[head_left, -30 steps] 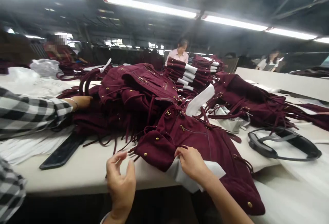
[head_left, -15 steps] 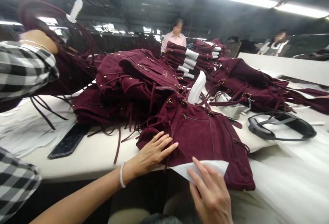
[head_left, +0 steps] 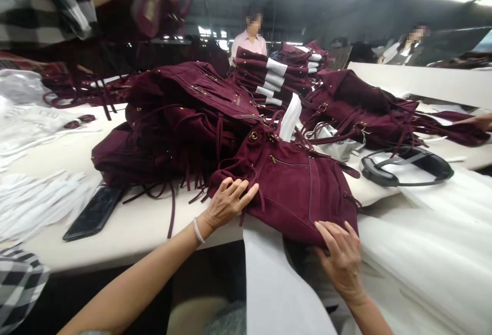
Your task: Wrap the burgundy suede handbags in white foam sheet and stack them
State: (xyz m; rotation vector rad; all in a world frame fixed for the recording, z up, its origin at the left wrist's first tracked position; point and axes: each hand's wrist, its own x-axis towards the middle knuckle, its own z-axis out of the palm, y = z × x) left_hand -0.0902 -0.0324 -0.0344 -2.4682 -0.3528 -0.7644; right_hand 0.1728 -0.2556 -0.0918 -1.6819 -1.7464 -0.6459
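Observation:
A burgundy suede handbag (head_left: 286, 186), with a zip and brass rings, lies on the table before me. My left hand (head_left: 229, 204), a pale band around its wrist, has its fingers curled over the bag's lower left side. At the lower right corner, my right hand (head_left: 341, 253) grips the bag with fingers on top and the thumb under the edge. A white sheet (head_left: 274, 278) hangs down from beneath the bag, over the table's front edge, between my hands. White wrapping (head_left: 291, 117) stands up at the bag's handles.
More burgundy bags (head_left: 165, 104) are heaped behind on the left, with a folded stack (head_left: 251, 63) beyond. A phone (head_left: 92, 214) and a black headset (head_left: 407, 168) lie on the table. At left, a co-worker's checked sleeve (head_left: 46, 6) reaches across; their hand holds a burgundy bag.
The white sheet now hangs long toward my lap. My right hand has moved from the sheet to the bag's lower right corner. The co-worker's arm and bag have moved up and right.

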